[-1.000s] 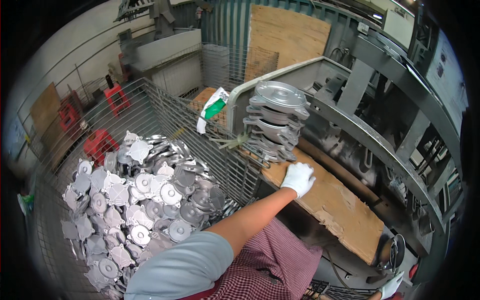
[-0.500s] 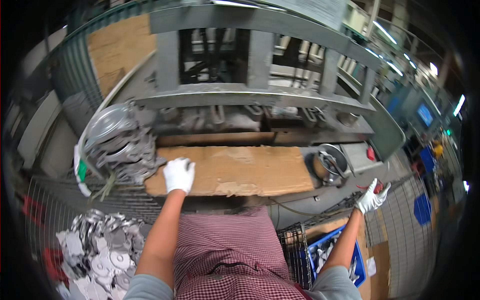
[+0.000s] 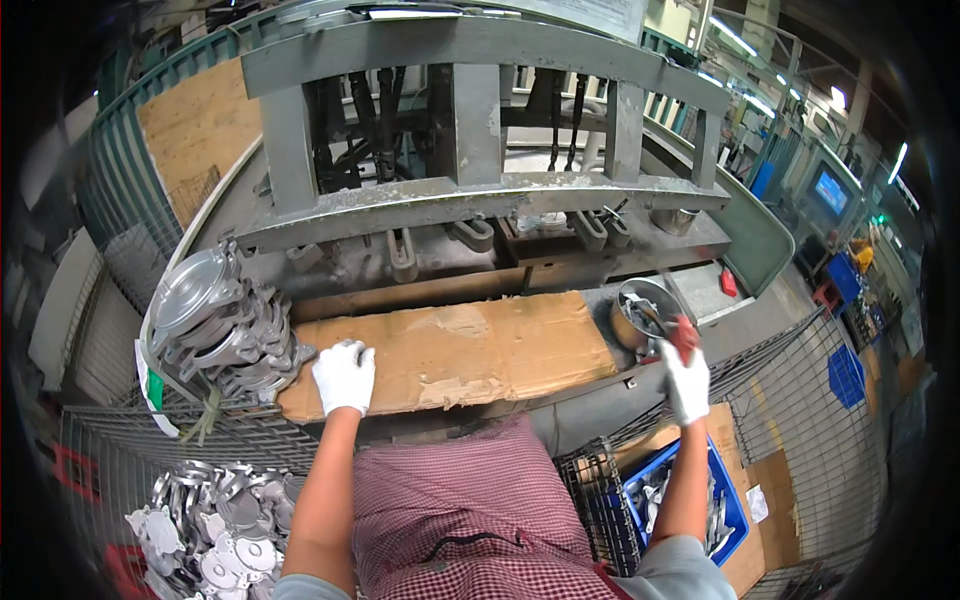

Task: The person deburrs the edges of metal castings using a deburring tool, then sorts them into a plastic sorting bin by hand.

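My left hand (image 3: 345,378), in a white glove, rests on the left end of a brown cardboard sheet (image 3: 470,345) laid along the bench. Its fingers are loosely bent and a little apart, with nothing in them. At the right, my gloved right hand (image 3: 687,388) is closed round the red handle of a hand tool (image 3: 684,338). The tool's long blade points up and away, blurred, so its kind is unclear. Just left of it stands a round metal pot (image 3: 628,322) with tools or metal pieces inside. Left of the cardboard, grey metal castings (image 3: 235,325) are stacked.
A wire cage (image 3: 225,440) at lower left holds a heap of castings (image 3: 235,530). At lower right is a blue bin (image 3: 738,520) of metal parts. A grey metal frame (image 3: 478,130) rises behind the bench. A small red object (image 3: 728,284) lies at the bench's right.
My right hand has come in leftward from the far right toward the pot, with the red-handled tool now upright. My left hand stays on the cardboard. The view has shifted slightly.
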A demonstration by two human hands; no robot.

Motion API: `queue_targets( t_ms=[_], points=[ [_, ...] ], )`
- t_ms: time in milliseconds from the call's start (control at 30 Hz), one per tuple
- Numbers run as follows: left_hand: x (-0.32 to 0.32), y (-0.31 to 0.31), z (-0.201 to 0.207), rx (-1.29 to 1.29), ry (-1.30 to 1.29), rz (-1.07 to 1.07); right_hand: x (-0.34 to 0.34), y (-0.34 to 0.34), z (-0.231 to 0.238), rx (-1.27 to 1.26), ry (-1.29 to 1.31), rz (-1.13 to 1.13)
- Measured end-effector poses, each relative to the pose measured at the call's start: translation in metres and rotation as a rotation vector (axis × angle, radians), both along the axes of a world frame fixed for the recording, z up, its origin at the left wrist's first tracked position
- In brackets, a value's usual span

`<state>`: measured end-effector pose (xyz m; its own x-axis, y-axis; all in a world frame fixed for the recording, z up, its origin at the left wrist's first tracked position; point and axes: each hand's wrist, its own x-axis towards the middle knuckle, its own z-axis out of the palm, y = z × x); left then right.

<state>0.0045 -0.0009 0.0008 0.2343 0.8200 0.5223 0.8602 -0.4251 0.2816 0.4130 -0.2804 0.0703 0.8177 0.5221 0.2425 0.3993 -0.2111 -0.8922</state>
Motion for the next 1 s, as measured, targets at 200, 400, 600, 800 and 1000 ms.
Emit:
queue_targets(
  t_ms=[200, 400, 600, 800, 1000],
  points=[
    [-0.003, 0.002, -0.006, -0.005, -0.004, -0.022, -0.013, 0.149, 0.034, -0.336, -0.305, 0.208],
    [-0.004, 0.002, -0.005, -0.034, -0.032, -0.022, 0.010, 0.214, 0.049, -0.758, -0.454, 0.066],
    [-0.003, 0.002, -0.006, -0.085, -0.008, -0.008, 0.009, 0.226, 0.056, -0.819, -0.459, 0.089],
    [-0.004, 0.003, -0.006, -0.101, -0.013, -0.015, -0.006, 0.278, 0.055, -0.722, -0.458, 0.208],
    [-0.004, 0.003, -0.006, -0.101, -0.012, -0.004, 0.033, 0.314, 0.046, -0.796, -0.546, 0.094]
  ],
)
